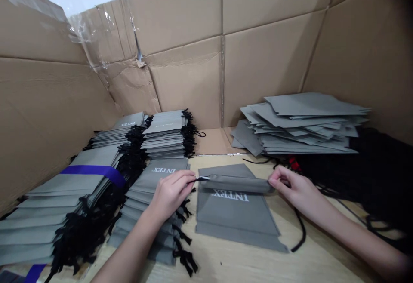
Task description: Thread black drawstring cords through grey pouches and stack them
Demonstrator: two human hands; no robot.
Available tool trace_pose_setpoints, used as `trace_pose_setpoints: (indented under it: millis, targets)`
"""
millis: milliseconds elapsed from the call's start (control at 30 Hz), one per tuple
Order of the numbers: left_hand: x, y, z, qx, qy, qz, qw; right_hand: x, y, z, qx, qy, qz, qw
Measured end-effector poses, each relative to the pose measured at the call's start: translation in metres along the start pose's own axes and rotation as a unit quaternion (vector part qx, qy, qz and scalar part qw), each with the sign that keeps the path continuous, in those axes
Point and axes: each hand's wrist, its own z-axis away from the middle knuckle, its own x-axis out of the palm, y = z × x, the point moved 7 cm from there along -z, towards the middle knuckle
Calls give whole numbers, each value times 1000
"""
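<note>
A grey fabric pouch (235, 214) printed INTEX lies flat on the wooden table (251, 266) in front of me, its top hem folded over. My left hand (171, 192) is closed in a pinch on a thin metal threader with a black cord (196, 179) at the hem's left end. My right hand (290, 186) is closed on the hem's right end. A black cord (301, 235) trails from under the right hand across the table.
Rows of finished grey pouches with black drawstrings (161, 214) lie at the left, one bundle bound by a purple band (93, 171). A loose pile of flat grey pouches (300, 124) sits at the back right beside a heap of black cords (380, 179). Cardboard walls (193, 38) surround the table.
</note>
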Motion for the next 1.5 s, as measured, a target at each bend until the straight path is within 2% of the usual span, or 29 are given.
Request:
trace_pose_setpoints:
  millis: [133,233,500,567,733,1033,1233,1400,1433,1500]
  targets:
    - [7,6,4,30,-6,4,1000,10,6,-2,8,-56,-37,998]
    - [11,8,5,14,6,18,1000,17,15,-2,16,-82,-73,994]
    - [14,17,5,-60,11,133,989,9,34,-11,0,-72,-134,988]
    - [17,13,7,-92,11,194,977,8,34,-13,-9,-75,-156,985]
    - [23,3,13,-159,41,374,913,15,42,-16,11,-100,-204,974]
    - [9,-2,13,-182,97,436,876,17,50,-17,25,-91,-240,966]
    - [6,6,9,-158,99,452,872,19,55,-17,16,-97,-249,963]
    - [-14,3,8,-141,139,433,879,18,59,-17,20,-90,-249,964]
    - [-14,2,7,-142,127,423,886,17,59,-17,21,-88,-250,964]
    - [-6,2,5,-149,51,404,901,16,58,-17,22,-86,-253,963]
